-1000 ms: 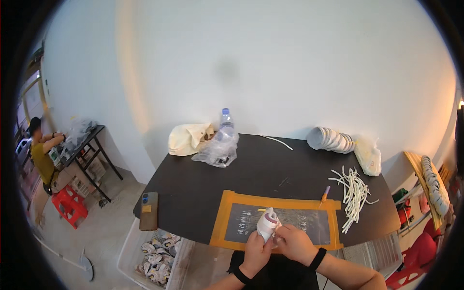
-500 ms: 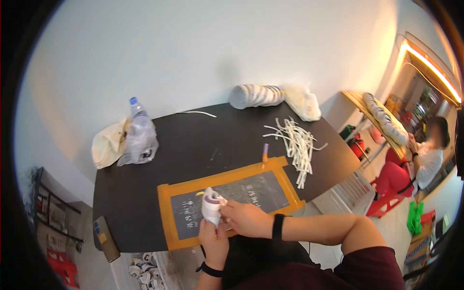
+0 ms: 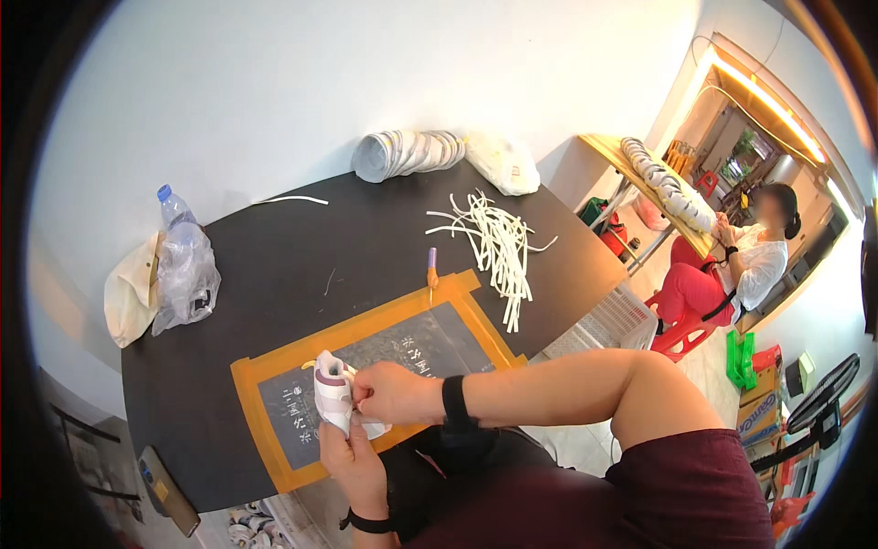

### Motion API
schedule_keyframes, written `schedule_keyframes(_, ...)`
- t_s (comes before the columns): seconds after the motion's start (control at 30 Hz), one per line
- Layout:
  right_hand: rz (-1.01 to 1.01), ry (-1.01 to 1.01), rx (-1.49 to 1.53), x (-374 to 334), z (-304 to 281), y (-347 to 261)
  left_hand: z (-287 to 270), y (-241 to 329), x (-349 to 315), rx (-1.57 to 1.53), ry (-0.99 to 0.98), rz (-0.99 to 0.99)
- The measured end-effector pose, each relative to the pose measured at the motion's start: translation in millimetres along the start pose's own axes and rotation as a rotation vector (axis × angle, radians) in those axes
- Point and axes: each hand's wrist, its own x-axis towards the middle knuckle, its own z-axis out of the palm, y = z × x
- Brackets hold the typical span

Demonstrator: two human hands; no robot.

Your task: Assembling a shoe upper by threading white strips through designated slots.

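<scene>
1 white roll (image 3: 331,393) with purple band, lower frame, left of centre, over orange-taped sheet (image 3: 253,412). Left hand (image 3: 355,467) curled round base, right hand (image 3: 399,393) pinching side. From where I'm standing: probably light, soft, kinda grippy; hold low, don't squash.

Black table (image 3: 274,265) bears white strips (image 3: 501,256), apparently cord.

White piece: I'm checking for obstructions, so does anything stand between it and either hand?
Nothing visible does: the left hand holds the white piece by its lower end, and the right hand is up against its right side.
</scene>
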Motion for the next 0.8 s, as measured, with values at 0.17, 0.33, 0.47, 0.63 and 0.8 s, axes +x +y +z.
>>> schedule_keyframes(0.17,-0.626,0.168,-0.652,-16.5,12.6,5.4,-4.6,-13.9,-5.6,-0.023,-0.026,-0.05)
schedule_keyframes(0.33,-0.225,0.078,-0.234,1.0,14.6,10.5,-4.0,-1.6,0.9,0.038,-0.007,0.028)
schedule_keyframes(0.47,-0.707,0.128,-0.774,-13.4,11.1,5.9,-6.4,-9.7,-0.1,0.06,0.006,-0.036)
schedule_keyframes(0.63,-0.455,0.206,-0.198,-5.8,5.1,19.1,-3.5,-8.7,6.8,-0.435,-0.016,-0.235)
schedule_keyframes(0.8,-0.395,0.201,0.009,-12.0,13.5,21.4,-12.0,-9.5,3.7,-0.458,-0.045,-0.282)
